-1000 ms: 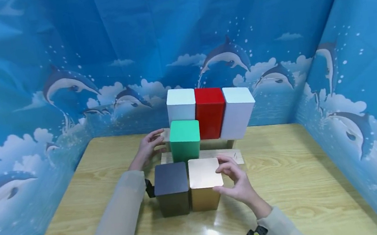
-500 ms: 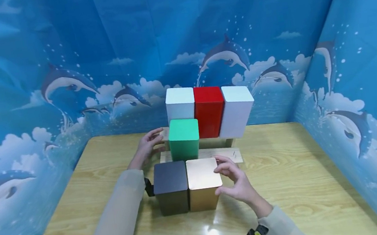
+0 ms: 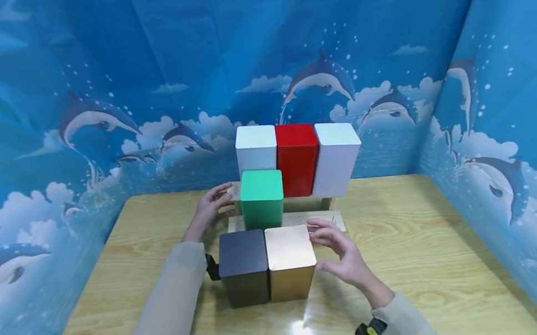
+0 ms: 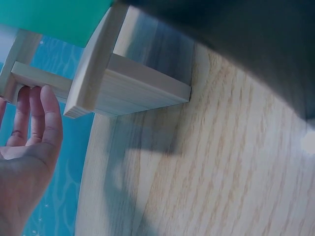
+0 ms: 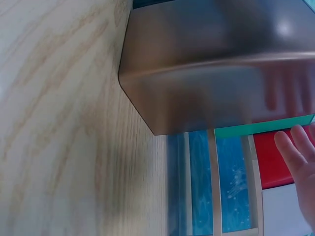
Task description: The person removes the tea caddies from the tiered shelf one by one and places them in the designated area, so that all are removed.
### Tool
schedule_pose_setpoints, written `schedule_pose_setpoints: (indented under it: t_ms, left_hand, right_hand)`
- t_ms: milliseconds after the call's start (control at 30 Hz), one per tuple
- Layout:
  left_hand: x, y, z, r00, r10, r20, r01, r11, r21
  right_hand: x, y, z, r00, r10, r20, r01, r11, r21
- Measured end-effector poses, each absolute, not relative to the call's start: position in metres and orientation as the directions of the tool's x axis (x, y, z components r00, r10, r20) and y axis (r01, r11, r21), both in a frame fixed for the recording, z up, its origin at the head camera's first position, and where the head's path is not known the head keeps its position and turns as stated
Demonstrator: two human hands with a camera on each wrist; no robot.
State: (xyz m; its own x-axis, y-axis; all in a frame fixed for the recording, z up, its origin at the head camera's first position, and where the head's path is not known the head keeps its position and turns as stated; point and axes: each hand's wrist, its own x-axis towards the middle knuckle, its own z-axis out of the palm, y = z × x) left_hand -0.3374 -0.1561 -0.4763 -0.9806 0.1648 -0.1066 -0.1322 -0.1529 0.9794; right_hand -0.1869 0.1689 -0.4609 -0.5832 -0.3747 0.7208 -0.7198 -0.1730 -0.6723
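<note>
A gold box [image 3: 290, 254] stands upright on the table, side by side with a dark grey box [image 3: 244, 268]. My right hand [image 3: 338, 251] is just right of the gold box, thumb and fingers spread and drawn off its side. In the right wrist view, its fingers [image 5: 299, 147] mirror in the shiny metal. My left hand [image 3: 212, 211] reaches to the left end of a small wooden step rack [image 3: 315, 219]. Its fairly straight fingertips touch the rack's side bar [image 4: 42, 78] in the left wrist view; its thumb is hidden there. A green box [image 3: 262, 196] sits on the lower step.
On the rack's upper step stand a white box [image 3: 256, 146], a red box [image 3: 299, 158] and another white box [image 3: 337, 156], which leans to the right. A blue dolphin-print curtain [image 3: 253, 41] encloses the wood-grain table [image 3: 401, 263] behind and at the sides.
The gold box has shifted slightly left against the dark grey one. My right hand has let go of it and moved a little to the right. The left hand stays at the rack.
</note>
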Motion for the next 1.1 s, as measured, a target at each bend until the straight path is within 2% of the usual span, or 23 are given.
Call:
schedule_pose_setpoints:
  t_ms: [533, 767, 1000, 1100]
  left_hand:
    - [-0.336, -0.157, -0.478, -0.982, 0.169, -0.089, -0.114, -0.144, 0.983]
    - [-0.335, -0.157, -0.477, -0.982, 0.166, -0.089, -0.113, -0.138, 0.984]
    - [-0.335, -0.156, -0.477, -0.983, 0.159, -0.089, -0.111, -0.138, 0.984]
    - [-0.335, -0.156, -0.477, -0.983, 0.161, -0.087, -0.110, -0.141, 0.984]
  right_hand:
    - [-0.204, 0.169, -0.440, -0.700, -0.282, 0.656, -0.669, -0.063, -0.741]
    - [-0.212, 0.160, -0.411, -0.736, -0.301, 0.606, -0.648, 0.055, -0.760]
    - [-0.217, 0.147, -0.381, -0.796, -0.334, 0.505, -0.582, 0.193, -0.790]
    - [-0.220, 0.141, -0.374, -0.801, -0.349, 0.487, -0.577, 0.226, -0.785]
